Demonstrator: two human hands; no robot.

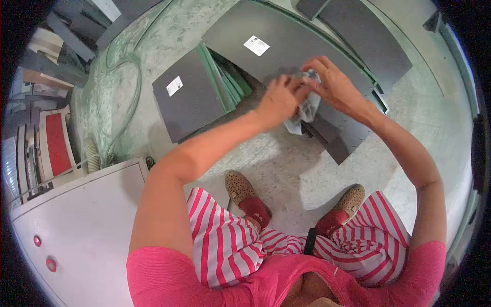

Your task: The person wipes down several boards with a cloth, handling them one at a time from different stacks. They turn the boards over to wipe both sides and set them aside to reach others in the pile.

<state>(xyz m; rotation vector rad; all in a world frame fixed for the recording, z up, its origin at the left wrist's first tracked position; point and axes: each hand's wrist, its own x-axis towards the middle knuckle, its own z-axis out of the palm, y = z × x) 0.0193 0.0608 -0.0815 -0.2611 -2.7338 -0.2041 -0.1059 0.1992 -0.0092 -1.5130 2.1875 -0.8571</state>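
gripping a grey cloth [308,105] with left hand [279,100] and right hand [335,84].

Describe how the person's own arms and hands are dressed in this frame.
Both arms are bare below short pink sleeves: left sleeve, right sleeve. The left hand and right hand wear no gloves; no rings, watch or markings are visible.

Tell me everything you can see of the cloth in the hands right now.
The cloth is a pale grey-white, crumpled piece of soft fabric, bunched up between both hands in front of the body. The left hand grips its left side; the right hand closes over its top. A loose end hangs down below the hands, above the dark panels on the floor. Its full shape and size are hidden by the fingers.
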